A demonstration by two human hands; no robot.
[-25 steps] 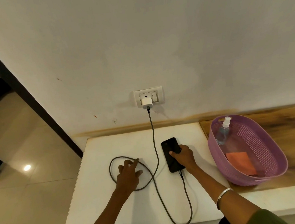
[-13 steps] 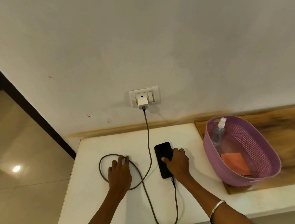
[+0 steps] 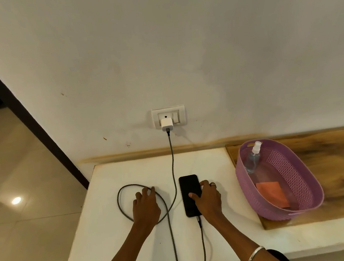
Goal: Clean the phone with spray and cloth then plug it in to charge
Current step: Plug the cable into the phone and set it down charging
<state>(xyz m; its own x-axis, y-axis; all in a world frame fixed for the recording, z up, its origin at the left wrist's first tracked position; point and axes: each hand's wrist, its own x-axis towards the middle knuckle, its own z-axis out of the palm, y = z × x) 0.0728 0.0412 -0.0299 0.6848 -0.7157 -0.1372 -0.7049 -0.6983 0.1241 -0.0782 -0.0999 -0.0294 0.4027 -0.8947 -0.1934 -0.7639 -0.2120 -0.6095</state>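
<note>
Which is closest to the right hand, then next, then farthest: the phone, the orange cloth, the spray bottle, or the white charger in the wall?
From the right hand:
1. Phone: under its fingers, touching.
2. Orange cloth: to the right, in the purple basket.
3. Spray bottle: at the basket's far end.
4. White charger: up on the wall socket.

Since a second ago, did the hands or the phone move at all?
The left hand drew its spread fingers together and lies flat inside the cable loop. The right hand slid further over the phone. Phone, cable, charger, and the basket with bottle and cloth stayed put.
</note>
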